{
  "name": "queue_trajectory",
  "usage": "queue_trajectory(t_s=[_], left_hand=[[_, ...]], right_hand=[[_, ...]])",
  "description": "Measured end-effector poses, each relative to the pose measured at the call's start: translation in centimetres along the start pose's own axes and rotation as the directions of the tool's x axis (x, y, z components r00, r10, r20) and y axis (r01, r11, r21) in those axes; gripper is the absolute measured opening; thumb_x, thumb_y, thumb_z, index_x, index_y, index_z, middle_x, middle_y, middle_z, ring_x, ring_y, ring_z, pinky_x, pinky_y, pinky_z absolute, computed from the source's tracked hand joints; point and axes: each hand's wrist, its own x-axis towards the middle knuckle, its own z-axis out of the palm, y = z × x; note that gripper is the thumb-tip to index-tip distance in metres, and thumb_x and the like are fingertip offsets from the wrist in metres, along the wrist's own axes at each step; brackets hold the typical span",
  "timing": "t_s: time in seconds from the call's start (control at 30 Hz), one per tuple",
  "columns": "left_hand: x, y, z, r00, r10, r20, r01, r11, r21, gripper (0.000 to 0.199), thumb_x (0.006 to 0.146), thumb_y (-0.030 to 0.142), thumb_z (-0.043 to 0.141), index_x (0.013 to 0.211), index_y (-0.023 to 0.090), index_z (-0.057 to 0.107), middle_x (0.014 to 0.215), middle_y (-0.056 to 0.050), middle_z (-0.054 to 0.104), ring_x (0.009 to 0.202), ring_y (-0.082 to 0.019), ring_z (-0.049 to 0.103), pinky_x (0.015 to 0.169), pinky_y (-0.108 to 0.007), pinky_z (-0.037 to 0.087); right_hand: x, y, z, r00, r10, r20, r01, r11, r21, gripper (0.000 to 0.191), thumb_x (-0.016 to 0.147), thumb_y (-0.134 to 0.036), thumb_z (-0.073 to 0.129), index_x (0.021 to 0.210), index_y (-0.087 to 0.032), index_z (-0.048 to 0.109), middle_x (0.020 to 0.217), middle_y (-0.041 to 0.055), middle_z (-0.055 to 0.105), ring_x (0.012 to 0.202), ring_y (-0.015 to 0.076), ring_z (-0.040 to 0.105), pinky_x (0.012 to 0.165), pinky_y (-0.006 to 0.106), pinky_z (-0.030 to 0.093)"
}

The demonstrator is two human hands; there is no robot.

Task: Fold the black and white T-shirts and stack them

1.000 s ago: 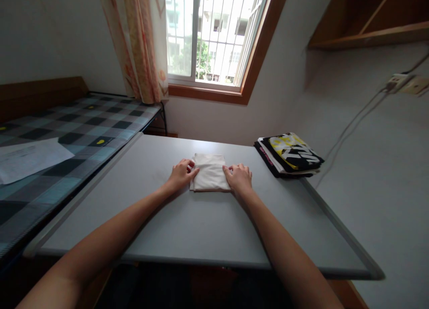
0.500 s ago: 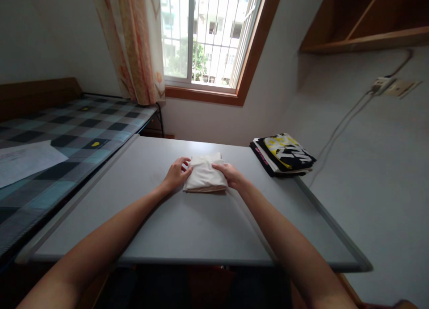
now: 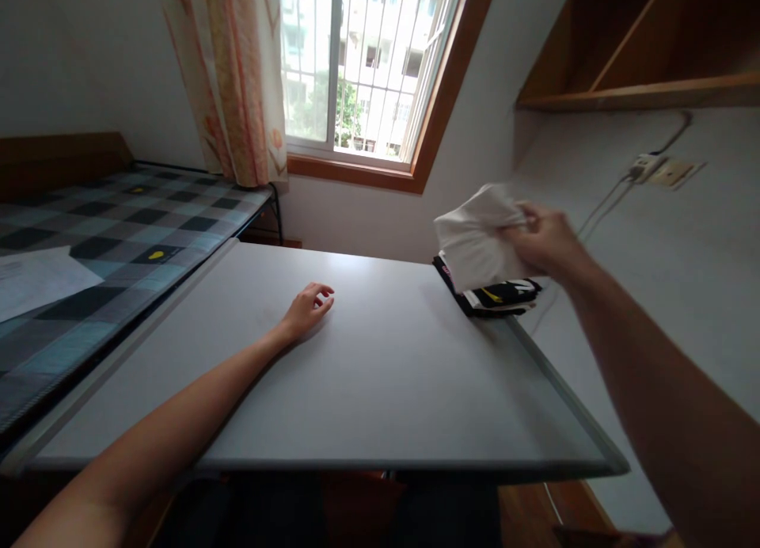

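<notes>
Folded white cloth [image 3: 475, 235] above folded clothes stack [image 3: 504, 296], far right of table [image 3: 356, 390]; right hand [image 3: 543, 239] pinching its edge. Left hand [image 3: 307, 309] empty, fingers loosely curled.

"What's the white bundle [image 3: 472, 251] made of?"
"Soft, matt cloth, finely creased. The dark stack [image 3: 502, 296] looks like cloth too, with smooth printing in yellow and white."
"And the counter [image 3: 356, 390]?"
"Smooth and pale, with a soft sheen towards the window. Its grey edging [image 3: 321, 463] could be plastic or metal; I can't tell."
"The bed?"
"Its checked cover [image 3: 195, 207] looks like matt fabric, the headboard [image 3: 59, 166] like brown wood. That sheet [image 3: 41, 280] is thin, matt paper."
"What about the curtain [image 3: 241, 97]?"
"Patterned cloth, falling in folds. The window surround [image 3: 442, 97] and the shelf [image 3: 641, 97] look like wood, the socket [image 3: 670, 173] like smooth plastic, and the wall [image 3: 350, 223] is matt."
</notes>
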Motion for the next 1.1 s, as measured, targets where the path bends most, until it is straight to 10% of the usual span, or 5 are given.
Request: queue_trajectory(t_s=[0.17,0.43,0.67,0.8,1.1], left_hand=[[0.0,-0.3,0.1,1.0,0.011,0.0,-0.011,1.0,0.013,0.02,0.086,0.032,0.057,0.096,0.018,0.067,0.096,-0.005,0.064,0.067,-0.014,0.063,0.069,-0.031,0.054],[-0.2,-0.3,0.0,0.995,0.06,0.079,-0.066,0.995,0.074,0.017,0.086,0.029,0.055,0.093,0.019,0.067,0.093,-0.004,0.062,0.067,-0.014,0.062,0.07,-0.03,0.053],[-0.6,0.4,0.2,0.979,0.104,0.177,-0.155,0.942,0.299,0.025,0.089,0.032,0.055,0.105,0.021,0.07,0.109,-0.009,0.066,0.094,-0.023,0.066,0.092,-0.042,0.049],[-1.1,0.9,0.1,0.969,0.114,0.22,-0.204,0.873,0.444,0.033,0.093,0.039,0.054,0.119,0.023,0.067,0.13,-0.012,0.062,0.122,-0.03,0.058,0.107,-0.052,0.038],[-1.4,1.1,0.2,0.923,-0.039,0.382,-0.181,0.832,0.524,0.055,0.098,0.055,0.042,0.146,0.028,0.049,0.159,-0.011,0.037,0.148,-0.034,0.028,0.117,-0.063,0.017]], right_hand=[[2.1,-0.2,-4.0,0.956,-0.104,-0.275,-0.083,0.8,-0.594,0.047,0.099,-0.035,0.038,0.141,-0.021,0.054,0.135,0.027,0.053,0.126,0.0456,0.05,0.091,0.065,0.041],[-1.6,8.7,6.1,0.894,0.404,0.196,-0.063,0.545,-0.836,0.056,0.091,-0.041,0.06,0.141,-0.017,0.053,0.141,0.022,0.051,0.122,0.0419,0.052,0.092,0.054,0.045],[-4.0,6.7,10.3,0.992,-0.013,0.128,0.102,0.694,-0.713,0.046,0.097,-0.038,0.049,0.137,-0.017,0.057,0.141,0.0184,0.054,0.129,0.0353,0.045,0.103,0.049,0.037],[-6.9,5.5,15.8,0.895,0.1,0.435,0.159,0.839,-0.52,0.044,0.098,-0.043,0.048,0.131,-0.018,0.063,0.132,0.015,0.063,0.12,0.0287,0.056,0.101,0.039,0.041],[-10.2,7.4,20.4,0.85,0.232,0.473,0.047,0.862,-0.506,0.061,0.102,-0.054,0.032,0.152,-0.02,0.042,0.162,0.0151,0.029,0.15,0.0321,0.023,0.119,0.051,0.017]])
